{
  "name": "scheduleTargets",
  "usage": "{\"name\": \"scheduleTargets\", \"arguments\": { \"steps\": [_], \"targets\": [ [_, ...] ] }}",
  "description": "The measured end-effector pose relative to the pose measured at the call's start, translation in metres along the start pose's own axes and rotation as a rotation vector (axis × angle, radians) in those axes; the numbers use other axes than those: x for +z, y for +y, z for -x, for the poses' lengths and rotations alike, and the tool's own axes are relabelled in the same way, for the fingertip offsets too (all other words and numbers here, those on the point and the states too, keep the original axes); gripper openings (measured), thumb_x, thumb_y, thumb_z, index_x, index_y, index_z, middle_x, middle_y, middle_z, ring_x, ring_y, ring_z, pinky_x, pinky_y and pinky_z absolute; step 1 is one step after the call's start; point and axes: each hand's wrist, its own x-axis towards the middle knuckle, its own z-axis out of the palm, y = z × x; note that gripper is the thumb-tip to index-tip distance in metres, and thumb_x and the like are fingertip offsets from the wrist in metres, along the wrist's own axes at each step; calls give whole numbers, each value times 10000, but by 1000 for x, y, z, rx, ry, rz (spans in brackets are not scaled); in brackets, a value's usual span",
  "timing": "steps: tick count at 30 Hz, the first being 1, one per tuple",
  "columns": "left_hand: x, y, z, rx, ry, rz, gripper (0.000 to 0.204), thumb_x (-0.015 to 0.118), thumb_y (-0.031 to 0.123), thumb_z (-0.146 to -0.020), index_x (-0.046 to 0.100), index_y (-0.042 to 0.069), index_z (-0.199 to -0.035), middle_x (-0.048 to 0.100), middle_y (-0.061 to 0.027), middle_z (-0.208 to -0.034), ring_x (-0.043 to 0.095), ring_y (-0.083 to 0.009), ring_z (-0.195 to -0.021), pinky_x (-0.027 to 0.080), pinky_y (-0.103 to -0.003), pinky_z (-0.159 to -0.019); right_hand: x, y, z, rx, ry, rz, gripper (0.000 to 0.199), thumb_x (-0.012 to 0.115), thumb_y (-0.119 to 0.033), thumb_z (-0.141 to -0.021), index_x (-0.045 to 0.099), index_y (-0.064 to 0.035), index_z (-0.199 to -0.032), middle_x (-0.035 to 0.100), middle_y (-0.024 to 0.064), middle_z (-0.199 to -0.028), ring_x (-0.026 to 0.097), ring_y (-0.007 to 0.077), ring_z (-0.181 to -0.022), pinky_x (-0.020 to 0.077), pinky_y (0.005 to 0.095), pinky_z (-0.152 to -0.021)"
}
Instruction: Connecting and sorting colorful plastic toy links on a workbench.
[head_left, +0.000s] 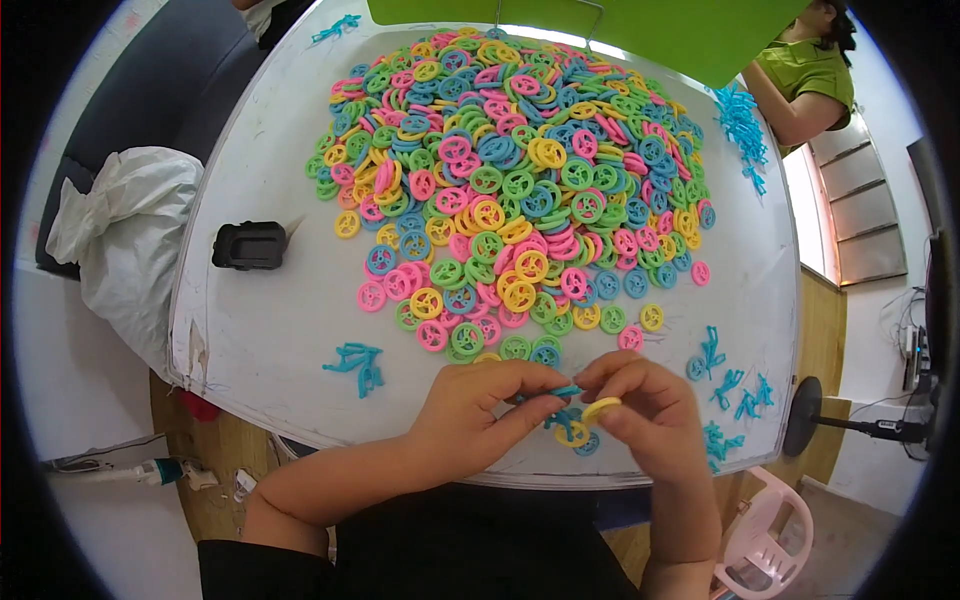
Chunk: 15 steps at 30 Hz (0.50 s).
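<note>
Near the table's front edge my left hand [480, 410] pinches a small blue plastic piece [566, 391] between thumb and fingers. My right hand [645, 405] is right beside it, holding a yellow plastic wheel [600, 408] at its fingertips, almost touching the blue piece. Under my hands lie another yellow wheel [572, 434] and a blue wheel [588, 445]. A big heap of pink, yellow, green and blue wheels [510, 180] covers the middle of the white table [280, 330].
Loose blue pieces lie at the front left [357, 365], front right [735, 390] and back right [742, 125]. A black box [249, 245] sits at the left. A white sack [125, 235] hangs off the left edge. Another person's arm [800, 85] rests at the far right; a pink stool [770, 545] stands below.
</note>
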Motion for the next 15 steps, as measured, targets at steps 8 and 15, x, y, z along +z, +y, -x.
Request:
{"name": "scheduleTargets", "arguments": {
  "steps": [8,15],
  "targets": [
    [5,-2,2,-27,-4,162,209,737,31,-912,714,7,-1118,725,-103,-984,711,-155,-887,553,-283,-763,18,26,3,32,91,-288,51,666,-1,-949,626,-1,-979,695,151,-1133,646,183,-1042,499,344,-960],
    [5,-8,-1,424,79,-265,229,804,72,-829,726,67,-1044,738,-78,-924,711,-254,-793,538,-334,-666,29,24,4,1,233,-200,92,666,-59,-970,594,-5,-991,712,147,-1040,666,176,-967,520,332,-911]
  ]
}}
